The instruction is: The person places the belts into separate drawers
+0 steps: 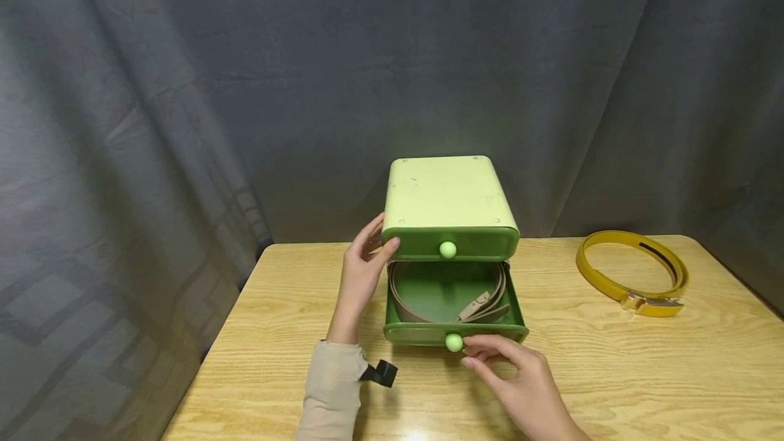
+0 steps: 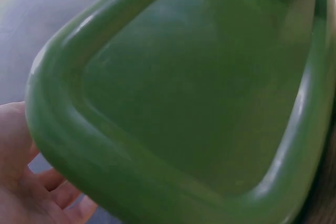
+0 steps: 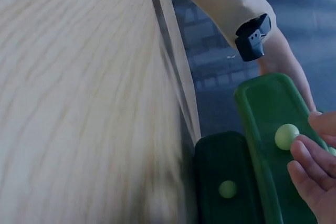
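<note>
A small pale-green box (image 1: 450, 189) has two dark green drawers with round knobs. Its upper drawer (image 1: 410, 245) is closed. The lower drawer (image 1: 422, 335) is pulled out, and a brown belt (image 1: 480, 308) lies coiled in it. My left hand (image 1: 361, 271) grips the box's left front corner, thumb on the front and fingers along the side. In the left wrist view, its fingers (image 2: 63, 195) are partly behind the green edge. My right hand (image 1: 517, 373) is at the lower knob (image 1: 454, 342), fingertips against or just beside its right side, with thumb and forefinger parted.
A yellow belt (image 1: 594, 278) with a metal buckle lies coiled on the wooden table (image 1: 612, 373), to the right of the box. A grey curtain (image 1: 453, 73) hangs behind the table. A black device (image 1: 384, 373) sticks out from my left sleeve.
</note>
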